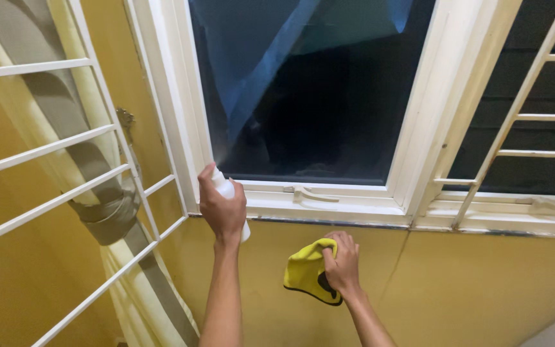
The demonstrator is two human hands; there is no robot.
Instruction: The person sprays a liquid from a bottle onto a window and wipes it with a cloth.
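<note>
Left hand point(221, 209) gripping white spray bottle point(226, 191), misting window pane point(309, 90); right hand point(342, 262) clutching yellow cloth point(306, 273); wiping seems due next.

Open pane point(316, 90) (grilles point(46, 148) flanking)

The left hand point(221, 209) hid most of the white bottle point(228, 193); the window point(309, 90) was cut off at the top edge, the curtain point(97, 212) at the bottom left.
</note>
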